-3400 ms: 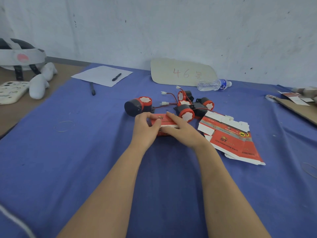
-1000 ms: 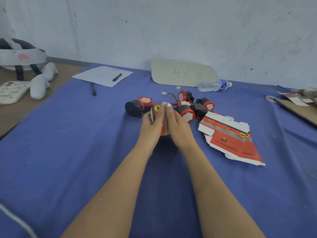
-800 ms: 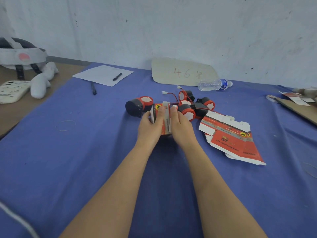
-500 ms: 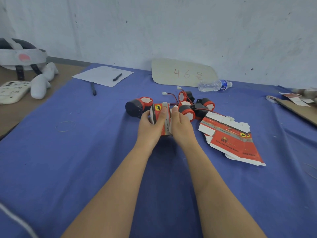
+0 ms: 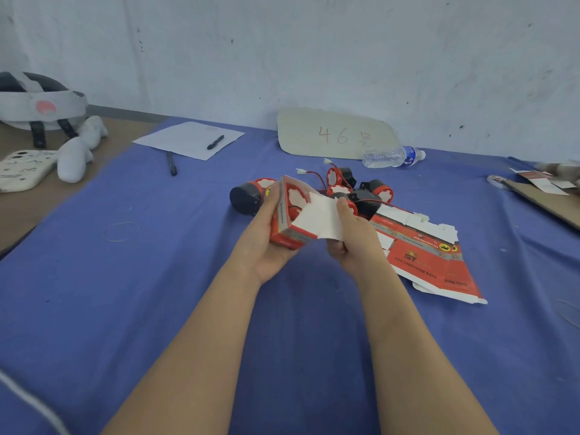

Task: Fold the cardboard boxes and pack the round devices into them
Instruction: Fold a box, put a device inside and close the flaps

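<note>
A small red cardboard box (image 5: 287, 226) is lifted above the blue cloth, its open end turned toward me. My left hand (image 5: 262, 237) grips its left side and underside. My right hand (image 5: 348, 238) pinches the box's white flap (image 5: 320, 218), which is pulled open to the right. Inside the box a red and white round device (image 5: 296, 197) shows. Behind my hands lie several black and red round devices (image 5: 373, 191) with red wires, one (image 5: 246, 197) lying apart at the left. Flat red box blanks (image 5: 430, 255) lie to the right.
Along the wall lie a cardboard sign marked 46 (image 5: 337, 135) and a water bottle (image 5: 392, 157). A sheet of paper with a pen (image 5: 215, 142) and a second pen (image 5: 172, 163) sit at the back left. A headset (image 5: 37, 103) and a phone case (image 5: 22, 169) occupy the left table.
The box has been lifted and turned so its open end faces me. My right hand has pulled the white flap out to the right, and a device shows inside.
</note>
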`<control>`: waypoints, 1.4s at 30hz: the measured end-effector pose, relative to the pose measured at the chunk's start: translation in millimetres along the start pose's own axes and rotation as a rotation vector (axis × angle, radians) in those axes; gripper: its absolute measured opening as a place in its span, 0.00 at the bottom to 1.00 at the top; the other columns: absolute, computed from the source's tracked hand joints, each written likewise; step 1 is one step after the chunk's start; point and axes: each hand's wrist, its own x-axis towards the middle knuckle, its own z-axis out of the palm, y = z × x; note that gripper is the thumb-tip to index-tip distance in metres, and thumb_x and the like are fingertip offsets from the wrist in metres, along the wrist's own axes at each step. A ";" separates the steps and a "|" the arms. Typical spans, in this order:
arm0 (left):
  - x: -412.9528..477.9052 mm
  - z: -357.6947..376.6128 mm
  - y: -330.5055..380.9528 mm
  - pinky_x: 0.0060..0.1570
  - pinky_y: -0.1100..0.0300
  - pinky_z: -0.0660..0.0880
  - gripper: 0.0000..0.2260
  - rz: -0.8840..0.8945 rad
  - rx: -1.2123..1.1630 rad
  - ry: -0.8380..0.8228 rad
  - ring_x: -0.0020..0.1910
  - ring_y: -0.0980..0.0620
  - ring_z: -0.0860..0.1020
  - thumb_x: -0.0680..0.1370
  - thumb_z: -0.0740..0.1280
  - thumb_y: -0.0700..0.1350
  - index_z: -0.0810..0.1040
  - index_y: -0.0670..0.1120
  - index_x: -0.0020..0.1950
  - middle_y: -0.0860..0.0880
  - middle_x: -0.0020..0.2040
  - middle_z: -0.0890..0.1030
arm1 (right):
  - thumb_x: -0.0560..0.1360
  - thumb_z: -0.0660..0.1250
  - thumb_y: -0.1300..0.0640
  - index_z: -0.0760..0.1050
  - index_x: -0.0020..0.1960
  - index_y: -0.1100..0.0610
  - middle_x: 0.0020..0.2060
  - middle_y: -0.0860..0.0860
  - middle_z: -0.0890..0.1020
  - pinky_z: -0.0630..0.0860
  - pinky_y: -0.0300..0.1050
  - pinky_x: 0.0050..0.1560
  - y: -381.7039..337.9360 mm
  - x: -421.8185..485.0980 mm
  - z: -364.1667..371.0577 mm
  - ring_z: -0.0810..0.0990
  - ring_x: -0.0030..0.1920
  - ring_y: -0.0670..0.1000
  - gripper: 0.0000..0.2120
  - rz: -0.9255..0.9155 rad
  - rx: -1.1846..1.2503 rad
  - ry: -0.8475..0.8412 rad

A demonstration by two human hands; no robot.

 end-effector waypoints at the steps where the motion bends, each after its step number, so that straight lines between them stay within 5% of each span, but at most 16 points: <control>1: -0.3 0.0 -0.5 0.40 0.59 0.80 0.17 -0.008 -0.058 -0.030 0.46 0.52 0.84 0.77 0.64 0.58 0.85 0.47 0.51 0.47 0.51 0.85 | 0.81 0.57 0.47 0.68 0.38 0.56 0.24 0.50 0.67 0.57 0.34 0.19 1.5 -1.9 4.9 0.62 0.19 0.45 0.17 0.038 0.044 -0.036; 6: 0.9 1.1 -5.4 0.61 0.53 0.72 0.22 -0.005 -0.166 -0.071 0.52 0.48 0.81 0.71 0.66 0.59 0.81 0.46 0.57 0.45 0.53 0.83 | 0.82 0.51 0.52 0.60 0.33 0.55 0.24 0.50 0.61 0.56 0.32 0.18 8.5 -5.8 30.4 0.59 0.15 0.44 0.19 0.046 -0.155 -0.070; 12: 1.8 1.6 -6.9 0.55 0.53 0.77 0.18 -0.014 -0.133 -0.068 0.49 0.48 0.83 0.77 0.62 0.58 0.83 0.47 0.53 0.45 0.53 0.84 | 0.82 0.51 0.53 0.63 0.34 0.55 0.19 0.49 0.69 0.63 0.38 0.25 9.6 2.2 26.6 0.65 0.20 0.46 0.19 0.052 -0.273 -0.026; 16: 2.5 5.2 -4.7 0.46 0.57 0.81 0.17 0.030 -0.090 -0.061 0.50 0.50 0.83 0.78 0.63 0.57 0.82 0.46 0.55 0.46 0.55 0.84 | 0.80 0.59 0.48 0.75 0.49 0.57 0.39 0.52 0.82 0.77 0.42 0.34 0.3 3.6 14.3 0.81 0.39 0.50 0.12 0.083 0.197 0.072; 18: 3.8 6.5 -6.2 0.44 0.58 0.81 0.16 0.072 0.015 0.012 0.51 0.51 0.83 0.79 0.63 0.56 0.80 0.46 0.57 0.47 0.54 0.84 | 0.80 0.59 0.47 0.77 0.57 0.57 0.49 0.53 0.84 0.80 0.47 0.43 -4.7 5.3 1.4 0.83 0.49 0.52 0.15 0.076 0.530 -0.036; 22: 6.6 10.4 -11.6 0.44 0.62 0.79 0.18 0.182 0.235 0.189 0.51 0.54 0.83 0.79 0.62 0.58 0.75 0.48 0.63 0.49 0.56 0.83 | 0.81 0.59 0.54 0.72 0.66 0.62 0.58 0.59 0.79 0.73 0.55 0.62 -10.3 -2.0 6.1 0.78 0.56 0.55 0.18 0.000 0.454 -0.206; 27: 7.3 7.1 -8.6 0.46 0.60 0.79 0.18 0.247 0.217 0.253 0.54 0.55 0.81 0.79 0.63 0.58 0.69 0.53 0.66 0.52 0.58 0.81 | 0.80 0.61 0.55 0.71 0.66 0.63 0.58 0.62 0.79 0.74 0.57 0.62 -8.1 -8.2 10.2 0.79 0.58 0.58 0.18 -0.032 0.395 -0.277; 33: 2.2 5.6 -3.4 0.40 0.59 0.80 0.19 0.135 0.019 0.152 0.49 0.52 0.83 0.79 0.60 0.60 0.78 0.49 0.61 0.49 0.53 0.84 | 0.78 0.63 0.63 0.75 0.60 0.58 0.53 0.54 0.83 0.80 0.45 0.49 -7.4 -8.1 -1.9 0.82 0.53 0.52 0.11 -0.132 0.281 -0.403; 35: 1.7 3.9 -2.5 0.39 0.59 0.80 0.19 0.117 -0.047 0.118 0.48 0.51 0.84 0.80 0.59 0.59 0.79 0.48 0.61 0.48 0.52 0.84 | 0.78 0.65 0.61 0.76 0.56 0.55 0.51 0.51 0.84 0.81 0.43 0.47 -6.5 -8.1 0.8 0.82 0.52 0.50 0.08 -0.198 0.224 -0.341; 39: -0.7 7.2 -5.1 0.42 0.58 0.80 0.19 0.032 -0.057 0.126 0.49 0.50 0.84 0.80 0.59 0.59 0.77 0.48 0.63 0.47 0.54 0.84 | 0.74 0.69 0.53 0.71 0.54 0.49 0.47 0.42 0.77 0.73 0.32 0.43 -2.8 -7.2 13.0 0.77 0.47 0.41 0.11 -0.462 -0.302 0.090; 42: 0.9 12.0 -8.9 0.47 0.56 0.79 0.22 0.037 0.045 0.194 0.54 0.50 0.82 0.79 0.61 0.60 0.72 0.48 0.67 0.47 0.58 0.82 | 0.77 0.65 0.54 0.70 0.59 0.54 0.53 0.49 0.77 0.71 0.43 0.46 5.0 -10.6 21.9 0.76 0.50 0.51 0.12 -0.610 -0.577 0.240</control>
